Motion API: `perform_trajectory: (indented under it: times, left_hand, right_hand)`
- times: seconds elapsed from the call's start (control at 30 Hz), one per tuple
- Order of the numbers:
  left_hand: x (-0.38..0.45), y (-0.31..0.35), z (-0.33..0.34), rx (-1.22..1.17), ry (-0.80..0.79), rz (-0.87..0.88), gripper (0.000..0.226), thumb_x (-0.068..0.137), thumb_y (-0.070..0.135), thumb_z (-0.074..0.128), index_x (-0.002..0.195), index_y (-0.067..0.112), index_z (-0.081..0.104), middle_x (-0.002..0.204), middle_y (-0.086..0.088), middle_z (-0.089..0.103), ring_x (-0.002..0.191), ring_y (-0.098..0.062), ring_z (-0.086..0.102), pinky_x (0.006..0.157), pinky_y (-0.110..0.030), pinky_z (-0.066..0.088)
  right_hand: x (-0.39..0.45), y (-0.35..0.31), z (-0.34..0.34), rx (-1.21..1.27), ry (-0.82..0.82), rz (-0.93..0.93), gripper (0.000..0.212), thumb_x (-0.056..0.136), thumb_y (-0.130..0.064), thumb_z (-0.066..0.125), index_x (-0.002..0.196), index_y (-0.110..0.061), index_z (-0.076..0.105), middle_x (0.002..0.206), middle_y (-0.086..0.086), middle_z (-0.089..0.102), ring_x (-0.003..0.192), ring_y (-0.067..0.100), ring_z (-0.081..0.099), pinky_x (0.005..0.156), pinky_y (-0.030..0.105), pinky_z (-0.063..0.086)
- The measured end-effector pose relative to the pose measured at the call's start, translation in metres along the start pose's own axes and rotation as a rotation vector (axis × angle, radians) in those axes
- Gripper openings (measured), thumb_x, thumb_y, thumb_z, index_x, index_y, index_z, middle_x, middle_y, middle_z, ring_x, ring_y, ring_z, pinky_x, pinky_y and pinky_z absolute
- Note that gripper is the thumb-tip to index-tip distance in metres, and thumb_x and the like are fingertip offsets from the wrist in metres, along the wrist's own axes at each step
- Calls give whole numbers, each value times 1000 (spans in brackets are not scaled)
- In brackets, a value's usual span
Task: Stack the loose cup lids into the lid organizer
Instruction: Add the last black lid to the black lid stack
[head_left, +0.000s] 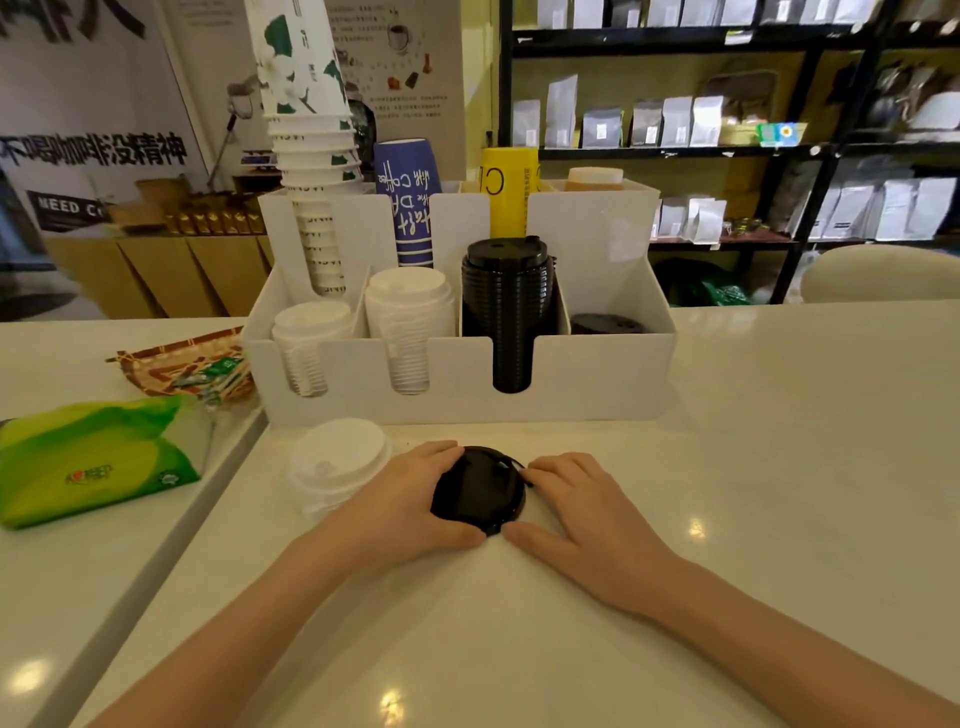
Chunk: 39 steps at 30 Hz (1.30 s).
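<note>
A loose black lid (475, 491) lies on the white counter in front of the white lid organizer (597, 374). My left hand (410, 504) cups its left side and my right hand (576, 509) touches its right side; both hands hold it between them. A small stack of loose white lids (335, 467) stands just left of my left hand. In the organizer's front slots stand two white lid stacks (311, 338) (408, 317), a tall black lid stack (506, 306) and, at the right, a low black lid pile (605, 323).
Paper cup stacks (317, 171) fill the organizer's back row. A green tissue pack (98, 457) and a woven basket (187, 364) with sachets sit at the left, beyond a seam in the counter. Dark shelves with bags (675, 119) stand behind.
</note>
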<state>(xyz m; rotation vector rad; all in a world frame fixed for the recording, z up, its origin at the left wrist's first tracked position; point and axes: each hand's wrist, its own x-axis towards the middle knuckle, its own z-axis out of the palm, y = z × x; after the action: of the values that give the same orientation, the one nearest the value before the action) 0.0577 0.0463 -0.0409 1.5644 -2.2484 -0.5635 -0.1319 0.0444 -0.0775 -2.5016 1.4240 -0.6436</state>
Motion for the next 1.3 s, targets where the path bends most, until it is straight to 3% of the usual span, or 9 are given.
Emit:
perform_trajectory:
  times: [0.2,0.4,0.53,0.63,0.77,0.87,0.97,1.13,1.3]
  left_hand:
    - [-1,2,3,-92,126,15,66,58,40,77,117,24,52,107,17,49,99,-2,47,71,3,32]
    - [1,4,-1,-131,210,46,86,42,64,66,118,27,52,110,16,54,104,-4,50,88,-13,38]
    - [6,13,-10,-187,301,95,79,41,66,64,112,32,55,101,29,50,99,10,48,78,0,36]
    - [15,20,-25,-221,346,123,74,43,64,67,110,36,53,103,28,52,103,11,47,81,-3,39]
    - [31,34,-47,-261,402,161,76,46,58,76,114,34,52,103,26,52,105,5,49,87,-14,42]
    - [45,44,-60,-299,465,178,80,44,56,70,116,28,52,105,18,56,105,-1,52,89,-16,43]
    - [59,49,-74,-364,522,186,84,42,54,70,117,23,52,112,8,58,107,-4,54,88,-13,46]
    - [81,54,-96,-437,576,203,78,43,51,72,115,27,52,110,10,60,105,-4,56,83,-9,47]
    - [105,52,-102,-509,626,205,65,53,39,78,113,27,53,109,9,62,106,-8,57,90,-25,49]
  right_hand:
    - [-1,1,-3,93,-3,13,65,73,-64,34,126,-27,43,124,-10,47,116,4,29,99,20,26]
    - [0,0,-13,261,-8,49,56,77,-58,47,123,-27,45,120,-16,43,117,2,30,97,17,25]
    - [5,-1,-26,313,59,39,53,75,-56,45,122,-32,44,115,-28,40,117,-2,30,95,13,25]
    - [14,0,-44,276,126,-8,52,79,-53,48,125,-31,42,118,-23,39,116,-5,29,93,7,23]
    - [33,1,-67,311,209,-16,56,79,-55,49,129,-31,40,130,-17,41,122,-2,30,97,14,25]
    - [49,2,-83,314,278,-19,62,76,-59,46,130,-29,40,130,-14,41,121,0,32,100,18,26]
    - [66,2,-99,310,319,-24,60,78,-58,46,131,-29,39,133,-11,42,122,3,33,100,23,28]
    - [96,1,-115,341,389,-51,55,78,-53,42,128,-29,42,127,-12,47,120,5,38,97,22,32]
    - [122,6,-117,456,394,-28,53,77,-54,43,126,-33,43,128,-13,47,121,6,39,102,31,33]
